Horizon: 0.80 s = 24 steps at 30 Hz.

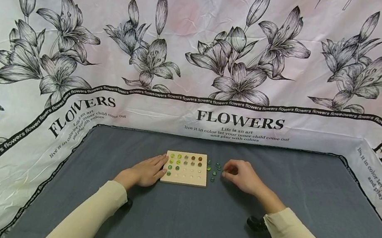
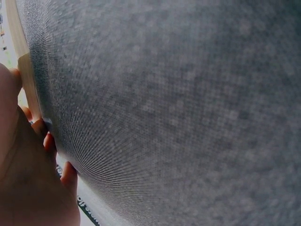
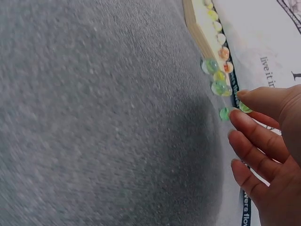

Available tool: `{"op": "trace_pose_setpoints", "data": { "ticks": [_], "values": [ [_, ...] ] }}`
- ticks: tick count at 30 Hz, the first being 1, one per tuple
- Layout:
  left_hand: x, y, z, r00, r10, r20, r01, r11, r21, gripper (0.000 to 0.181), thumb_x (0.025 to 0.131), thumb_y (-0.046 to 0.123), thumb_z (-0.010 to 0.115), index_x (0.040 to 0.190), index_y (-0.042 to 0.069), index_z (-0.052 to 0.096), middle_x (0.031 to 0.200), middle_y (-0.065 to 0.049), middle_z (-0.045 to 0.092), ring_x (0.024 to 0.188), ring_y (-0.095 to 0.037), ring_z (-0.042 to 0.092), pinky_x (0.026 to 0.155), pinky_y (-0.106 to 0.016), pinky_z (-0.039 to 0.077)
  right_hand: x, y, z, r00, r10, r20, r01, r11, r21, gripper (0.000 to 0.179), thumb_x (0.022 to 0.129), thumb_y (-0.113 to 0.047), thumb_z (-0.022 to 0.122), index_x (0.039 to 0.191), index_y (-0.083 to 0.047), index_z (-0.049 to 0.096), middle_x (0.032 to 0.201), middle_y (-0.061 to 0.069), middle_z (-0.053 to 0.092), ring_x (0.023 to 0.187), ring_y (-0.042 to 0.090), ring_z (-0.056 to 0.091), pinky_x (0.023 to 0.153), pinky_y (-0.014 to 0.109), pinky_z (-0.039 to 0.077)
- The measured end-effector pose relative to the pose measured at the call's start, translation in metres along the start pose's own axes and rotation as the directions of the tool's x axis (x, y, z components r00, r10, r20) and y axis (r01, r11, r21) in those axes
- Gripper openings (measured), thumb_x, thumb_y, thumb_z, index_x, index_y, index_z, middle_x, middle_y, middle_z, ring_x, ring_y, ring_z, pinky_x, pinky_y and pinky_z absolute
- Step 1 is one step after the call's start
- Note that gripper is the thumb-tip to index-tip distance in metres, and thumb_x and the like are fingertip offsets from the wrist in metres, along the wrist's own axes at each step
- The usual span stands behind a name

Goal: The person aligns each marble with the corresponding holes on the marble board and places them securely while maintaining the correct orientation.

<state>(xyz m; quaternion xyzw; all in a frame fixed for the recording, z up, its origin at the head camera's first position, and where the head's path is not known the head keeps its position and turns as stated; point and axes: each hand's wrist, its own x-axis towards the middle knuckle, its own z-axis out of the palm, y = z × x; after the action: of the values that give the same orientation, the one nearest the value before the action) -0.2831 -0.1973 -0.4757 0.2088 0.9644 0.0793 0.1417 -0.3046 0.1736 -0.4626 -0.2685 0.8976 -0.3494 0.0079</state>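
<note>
A pale wooden board with rows of round hollows lies on the grey cloth. Yellow-green, clear and brownish marbles fill its two back rows, and green marbles sit at the left of the front rows. My left hand rests against the board's left edge, fingers extended over its rim. To the right of the board several loose green marbles lie on the cloth. Beside them, my right hand pinches a green marble between thumb and index finger. Another green marble shows near its middle fingertip.
Grey cloth covers the table. A white flower-printed curtain borders it at the back and both sides. Dark wrist devices show under both sleeves.
</note>
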Motion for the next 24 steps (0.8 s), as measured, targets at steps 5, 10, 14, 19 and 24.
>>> {"op": "trace_pose_setpoints", "data": {
  "ticks": [5,10,14,19,24],
  "values": [
    [0.0,0.001,-0.001,1.0,-0.008,0.004,0.008,1.0,-0.002,0.065,0.113,0.046,0.024,0.166,0.011,0.012,0.172,-0.007,0.011,0.158,-0.025,0.011,0.127,-0.043,0.016,-0.001,-0.005,0.002,1.0,-0.008,0.009,0.008,1.0,0.011,0.012,0.092,-0.011,0.077,0.102,-0.004,0.074,0.09,-0.001,0.072,0.081,0.013,0.065,0.072,0.033,0.054],
    [0.0,0.001,-0.001,1.0,-0.012,0.009,0.012,1.0,-0.003,0.065,0.113,0.047,0.023,0.166,0.012,0.011,0.172,-0.006,0.011,0.158,-0.025,0.011,0.127,-0.043,0.016,-0.002,-0.012,0.007,1.0,-0.012,0.008,0.012,1.0,0.022,0.012,0.091,-0.01,0.078,0.101,-0.004,0.074,0.089,-0.002,0.071,0.08,0.012,0.064,0.072,0.033,0.054],
    [0.0,0.0,0.001,1.0,-0.011,0.007,0.011,1.0,-0.002,0.065,0.113,0.047,0.024,0.166,0.012,0.012,0.172,-0.007,0.011,0.158,-0.025,0.012,0.127,-0.043,0.016,-0.002,-0.017,0.01,0.999,-0.029,0.014,0.029,0.999,0.041,0.011,0.091,-0.009,0.078,0.1,-0.004,0.074,0.088,-0.003,0.071,0.079,0.011,0.064,0.071,0.03,0.054],
    [-0.001,0.002,0.0,1.0,-0.014,0.004,0.014,1.0,-0.003,0.065,0.113,0.046,0.024,0.166,0.011,0.012,0.172,-0.007,0.012,0.158,-0.025,0.012,0.127,-0.043,0.016,-0.001,-0.024,0.014,0.998,-0.057,0.038,0.054,0.996,0.064,0.011,0.092,-0.009,0.077,0.101,-0.004,0.073,0.088,-0.003,0.071,0.078,0.009,0.064,0.068,0.029,0.054],
    [-0.001,0.002,-0.002,1.0,-0.015,0.011,0.015,1.0,0.0,0.064,0.113,0.045,0.024,0.166,0.011,0.011,0.172,-0.008,0.011,0.158,-0.026,0.011,0.128,-0.043,0.015,0.002,-0.032,0.017,0.996,-0.083,0.041,0.08,0.994,0.07,0.012,0.092,-0.009,0.077,0.102,-0.003,0.073,0.086,-0.003,0.07,0.074,0.008,0.061,0.065,0.028,0.053]
  ]
}}
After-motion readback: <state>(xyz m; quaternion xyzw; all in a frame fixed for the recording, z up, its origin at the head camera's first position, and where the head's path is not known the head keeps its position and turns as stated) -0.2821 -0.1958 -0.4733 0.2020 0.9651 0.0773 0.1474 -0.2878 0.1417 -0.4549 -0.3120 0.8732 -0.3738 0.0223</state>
